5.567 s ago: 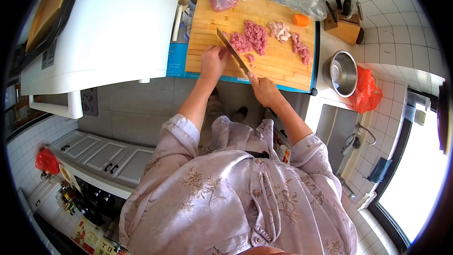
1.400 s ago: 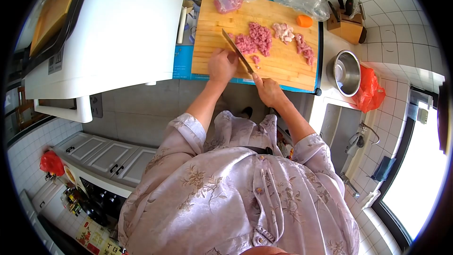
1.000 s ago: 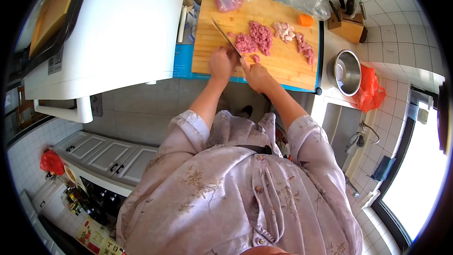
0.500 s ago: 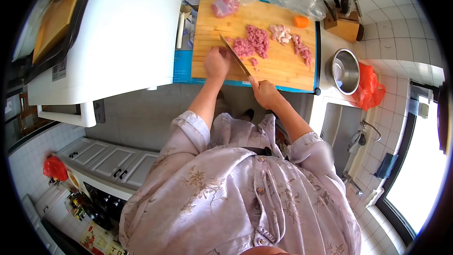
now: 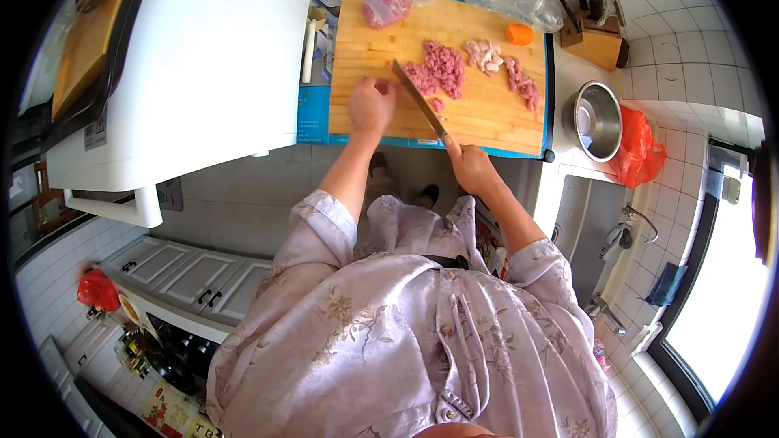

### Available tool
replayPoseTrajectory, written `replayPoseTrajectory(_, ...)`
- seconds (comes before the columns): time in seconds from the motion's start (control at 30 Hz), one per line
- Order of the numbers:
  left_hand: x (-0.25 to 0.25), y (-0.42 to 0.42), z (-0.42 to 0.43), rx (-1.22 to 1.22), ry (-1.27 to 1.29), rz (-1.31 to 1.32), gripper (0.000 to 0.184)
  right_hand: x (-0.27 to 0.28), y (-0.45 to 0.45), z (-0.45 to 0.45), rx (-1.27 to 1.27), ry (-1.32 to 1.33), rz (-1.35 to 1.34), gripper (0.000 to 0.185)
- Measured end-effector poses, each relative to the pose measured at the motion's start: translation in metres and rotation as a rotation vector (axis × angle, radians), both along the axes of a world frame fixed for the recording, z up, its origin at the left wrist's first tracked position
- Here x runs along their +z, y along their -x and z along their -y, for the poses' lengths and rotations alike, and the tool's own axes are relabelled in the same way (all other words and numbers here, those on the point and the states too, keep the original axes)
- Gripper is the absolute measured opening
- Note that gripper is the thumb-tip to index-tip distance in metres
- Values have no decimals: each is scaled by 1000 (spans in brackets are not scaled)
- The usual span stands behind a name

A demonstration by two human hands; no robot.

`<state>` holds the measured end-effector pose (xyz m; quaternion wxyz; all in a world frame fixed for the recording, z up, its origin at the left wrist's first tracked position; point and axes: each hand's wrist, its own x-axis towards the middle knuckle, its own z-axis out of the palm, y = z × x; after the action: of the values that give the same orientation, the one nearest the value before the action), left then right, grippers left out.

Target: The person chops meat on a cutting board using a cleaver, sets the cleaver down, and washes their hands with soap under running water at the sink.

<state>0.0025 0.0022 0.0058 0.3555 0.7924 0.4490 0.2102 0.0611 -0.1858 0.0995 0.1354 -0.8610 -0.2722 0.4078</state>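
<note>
My right hand (image 5: 473, 170) grips a kitchen knife (image 5: 419, 100) by its handle. The blade slants up and left over the wooden cutting board (image 5: 357, 45), its tip beside the diced pink meat (image 5: 442, 65). To the left of the blade is my left hand (image 5: 372, 107), resting at the board's near left part with fingers curled in; what they hold, if anything, is hidden. A small bit of meat (image 5: 438, 105) lies right of the blade. Pale, fatty pieces (image 5: 484, 57) and a strip of cut meat (image 5: 522, 83) sit farther right. A larger meat chunk (image 5: 386, 9) is at the back left.
A carrot piece (image 5: 519, 34) lies at the board's back right. Clear plastic bags (image 5: 511, 2) lie behind the board. To the right stand a knife block (image 5: 595, 43), a metal bowl (image 5: 596, 122) and a red bag (image 5: 641, 146). A white appliance (image 5: 203, 49) borders the left side.
The knife and my right hand have shifted right, and the blade is now farther from my left hand. My left hand has hardly moved. The meat piles look the same.
</note>
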Motion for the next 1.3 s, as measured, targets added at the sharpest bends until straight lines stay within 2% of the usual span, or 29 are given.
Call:
replayPoseTrajectory(0.03, -1, -1, -1, -1, 2, -2, 13, -3, 0, 4, -174, 50, -96, 55)
replayPoseTrajectory(0.07, -3, -1, -3, -21, -5, 5, 13, -7, 1, 8, -176, 53, -99, 55)
replayPoseTrajectory(0.13, 0, -4, -6, -45, -16, 11, 13, -14, 3, 11, -339, -14, -166, 72)
replayPoseTrajectory(0.2, 4, -9, -9, -64, -201, 134, 12, -17, 3, 12, -336, -18, -166, 71)
replayPoseTrajectory(0.3, 4, -22, -20, -62, -255, 130, 10, -21, 2, 14, -332, -15, -178, 71)
replayPoseTrajectory(0.33, 1, -25, -25, -64, -255, 129, 10, -21, 1, 15, -333, -13, -189, 71)
replayPoseTrajectory(0.4, 1, -26, -34, -279, -162, 59, 9, -22, 1, 15, -345, -10, -203, 72)
replayPoseTrajectory(0.5, 9, -23, -27, -326, -9, -40, 9, -26, 2, 15, -352, -21, -208, 72)
replayPoseTrajectory(0.57, 5, -15, -16, -365, -55, 7, 9, -24, 2, 14, -347, -38, -202, 72)
replayPoseTrajectory(0.6, 5, -12, -12, -406, -98, 56, 9, -12, 3, 9, -385, -27, -284, 71)
replayPoseTrajectory(0.63, 5, -9, -10, -406, -100, 55, 9, -5, 3, 5, -424, -15, -367, 71)
replayPoseTrajectory(0.73, 3, -6, -3, -366, -61, 135, 8, -4, 4, 4, -411, -31, -361, 69)
replayPoseTrajectory(0.8, 1, -6, -1, -213, 114, 217, 7, -7, 4, 3, -387, -48, -341, 68)
replayPoseTrajectory(1.07, 4, -7, -3, -188, 13, 116, 10, -23, 7, 4, -293, -254, -167, 60)
replayPoseTrajectory(1.23, 5, -6, -3, -180, -44, 144, 11, -11, 5, 0, -259, -135, -168, 60)
replayPoseTrajectory(1.3, 6, -8, -4, -122, 43, 123, 12, -5, 5, -1, -251, -178, -145, 60)
